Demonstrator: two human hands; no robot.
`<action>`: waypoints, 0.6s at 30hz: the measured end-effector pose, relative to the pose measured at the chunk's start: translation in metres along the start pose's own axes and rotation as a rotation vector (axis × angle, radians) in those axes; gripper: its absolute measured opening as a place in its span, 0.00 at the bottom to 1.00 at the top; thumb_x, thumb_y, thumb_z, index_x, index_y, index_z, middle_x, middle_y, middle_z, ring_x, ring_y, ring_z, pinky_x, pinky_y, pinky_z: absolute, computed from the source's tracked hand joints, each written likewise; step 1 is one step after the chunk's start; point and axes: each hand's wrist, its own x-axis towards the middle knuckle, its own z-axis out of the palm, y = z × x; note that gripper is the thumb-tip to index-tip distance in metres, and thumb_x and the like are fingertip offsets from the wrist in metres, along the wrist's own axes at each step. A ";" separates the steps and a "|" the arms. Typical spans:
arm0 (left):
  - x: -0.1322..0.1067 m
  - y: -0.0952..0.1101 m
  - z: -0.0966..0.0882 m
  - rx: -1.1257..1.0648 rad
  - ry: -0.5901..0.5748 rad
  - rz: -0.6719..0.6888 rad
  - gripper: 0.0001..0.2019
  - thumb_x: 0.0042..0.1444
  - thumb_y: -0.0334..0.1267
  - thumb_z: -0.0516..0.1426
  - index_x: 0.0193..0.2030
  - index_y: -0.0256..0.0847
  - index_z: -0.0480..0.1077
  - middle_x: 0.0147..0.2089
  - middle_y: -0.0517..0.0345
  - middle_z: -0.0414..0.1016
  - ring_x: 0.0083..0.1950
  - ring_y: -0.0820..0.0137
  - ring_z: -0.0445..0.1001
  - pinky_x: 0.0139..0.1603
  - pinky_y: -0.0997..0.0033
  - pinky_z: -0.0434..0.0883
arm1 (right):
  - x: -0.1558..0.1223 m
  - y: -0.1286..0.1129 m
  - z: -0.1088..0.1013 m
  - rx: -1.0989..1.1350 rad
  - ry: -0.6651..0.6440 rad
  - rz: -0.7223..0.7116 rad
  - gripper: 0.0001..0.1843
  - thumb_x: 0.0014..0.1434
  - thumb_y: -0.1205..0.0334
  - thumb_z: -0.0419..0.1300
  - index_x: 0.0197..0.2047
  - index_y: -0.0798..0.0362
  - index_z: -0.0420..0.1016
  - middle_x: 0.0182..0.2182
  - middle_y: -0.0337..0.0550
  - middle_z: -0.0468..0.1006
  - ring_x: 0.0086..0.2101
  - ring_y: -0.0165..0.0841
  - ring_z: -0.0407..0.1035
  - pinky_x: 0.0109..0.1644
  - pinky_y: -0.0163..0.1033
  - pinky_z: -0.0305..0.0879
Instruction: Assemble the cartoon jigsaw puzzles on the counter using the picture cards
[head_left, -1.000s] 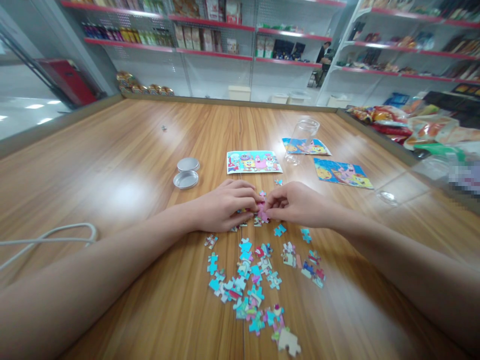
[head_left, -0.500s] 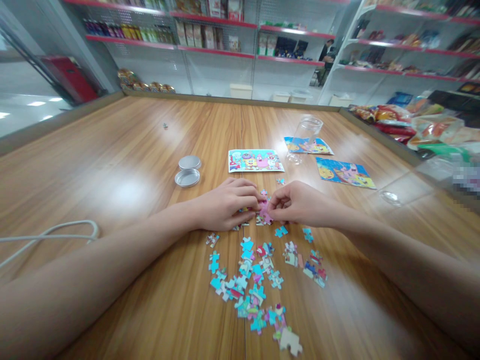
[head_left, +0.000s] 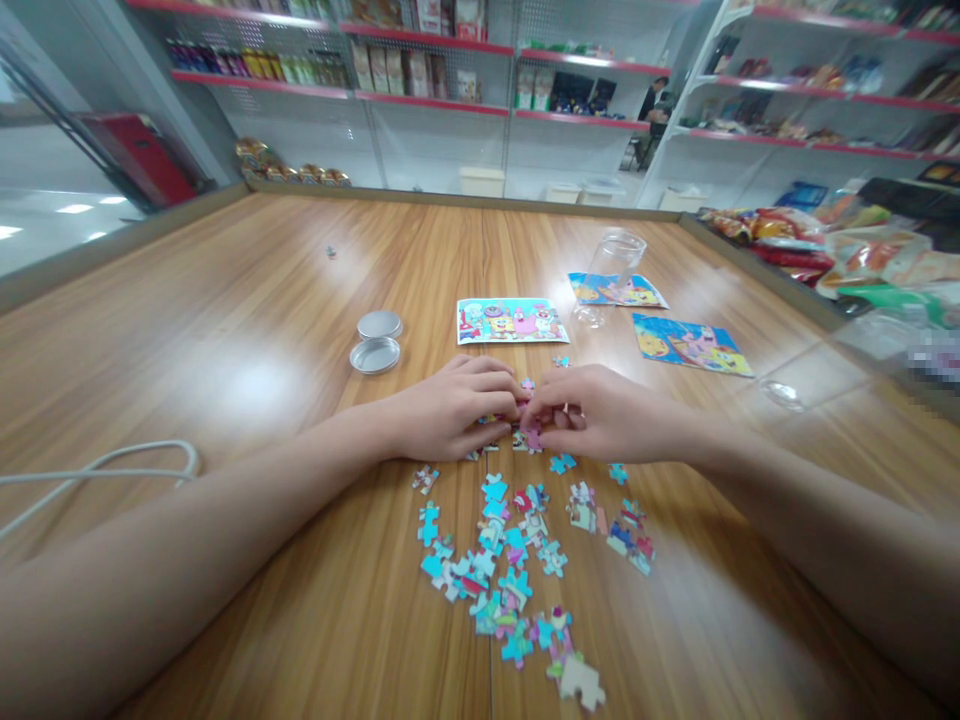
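Fingertips of both hands meet over one spot. Left hand (head_left: 450, 412): fingers curled, tips pressed onto the small pink cardboard jigsaw pieces (head_left: 532, 436), which lie flat on the glossy wood-grain table (head_left: 247, 300). Right hand (head_left: 609, 418): thumb and forefinger nipped closed on the same pink pieces from the opposite side, other fingers folded. Cannot tell whether the pieces are interlocked; the fingers cover most of them.

Writing: none legible on any piece, cartoon print only.

Just nearer the person than the grip: scatter of loose jigsaw pieces (head_left: 510, 560), matte card with knob-and-socket outlines, mostly turquoise, pink and white. One pale blank-looking piece (head_left: 579, 682) lies at its near end.

Just beyond the grip: rectangular printed cartoon card (head_left: 510, 321), flat and shiny.

Beyond and right of the grip:
- blue cartoon card (head_left: 691, 346)
- second blue-and-yellow cartoon card (head_left: 637, 293), farther off
- clear plastic jar (head_left: 611, 262) overlapping the second card; upright or lying, cannot tell

Beyond and left of the grip: round silver metal lid (head_left: 373, 356), shallow rim up, touching a second silver lid (head_left: 379, 324) behind it.

Well left of the grip: looped white cable (head_left: 112, 463).

Far beyond the grip: white shelves with red edge strips (head_left: 427, 103); package labels too blurred to read.
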 end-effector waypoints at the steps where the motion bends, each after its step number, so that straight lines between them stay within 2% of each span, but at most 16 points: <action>1: 0.000 0.000 0.000 -0.002 0.005 0.003 0.09 0.67 0.37 0.55 0.50 0.44 0.75 0.56 0.50 0.76 0.61 0.58 0.69 0.63 0.53 0.65 | 0.000 0.000 0.000 -0.026 -0.012 -0.038 0.08 0.59 0.66 0.63 0.41 0.52 0.82 0.33 0.40 0.78 0.32 0.28 0.70 0.37 0.35 0.63; 4: 0.000 0.000 0.000 -0.007 0.015 0.010 0.09 0.66 0.37 0.55 0.49 0.44 0.75 0.56 0.51 0.76 0.61 0.58 0.69 0.63 0.54 0.65 | 0.001 -0.001 0.000 -0.072 -0.042 -0.073 0.06 0.58 0.67 0.64 0.39 0.52 0.81 0.34 0.41 0.76 0.34 0.30 0.69 0.40 0.35 0.62; 9: 0.000 0.000 0.000 -0.014 0.020 0.003 0.08 0.66 0.36 0.56 0.48 0.43 0.75 0.56 0.51 0.76 0.61 0.58 0.69 0.63 0.54 0.65 | 0.001 -0.001 0.000 -0.048 -0.053 0.037 0.03 0.55 0.67 0.67 0.35 0.54 0.78 0.30 0.38 0.75 0.30 0.28 0.68 0.34 0.34 0.60; 14: 0.000 0.000 0.000 -0.008 0.006 0.005 0.08 0.66 0.36 0.56 0.49 0.43 0.74 0.54 0.50 0.77 0.61 0.58 0.70 0.62 0.55 0.65 | 0.000 0.001 -0.003 0.060 0.021 0.082 0.07 0.61 0.65 0.62 0.42 0.53 0.81 0.35 0.42 0.82 0.34 0.30 0.74 0.38 0.35 0.65; 16: 0.000 0.000 0.000 -0.016 0.015 0.006 0.09 0.66 0.36 0.56 0.50 0.43 0.74 0.55 0.50 0.77 0.60 0.59 0.70 0.62 0.55 0.66 | 0.001 0.000 -0.005 0.131 0.057 0.164 0.08 0.61 0.62 0.63 0.41 0.53 0.82 0.34 0.43 0.83 0.33 0.31 0.75 0.37 0.36 0.67; 18: 0.000 0.000 0.000 -0.020 0.023 0.006 0.09 0.65 0.36 0.57 0.50 0.43 0.74 0.56 0.50 0.76 0.60 0.59 0.70 0.62 0.54 0.66 | 0.002 -0.001 -0.007 0.295 0.061 0.303 0.08 0.60 0.59 0.64 0.38 0.55 0.82 0.30 0.44 0.83 0.29 0.31 0.75 0.34 0.36 0.69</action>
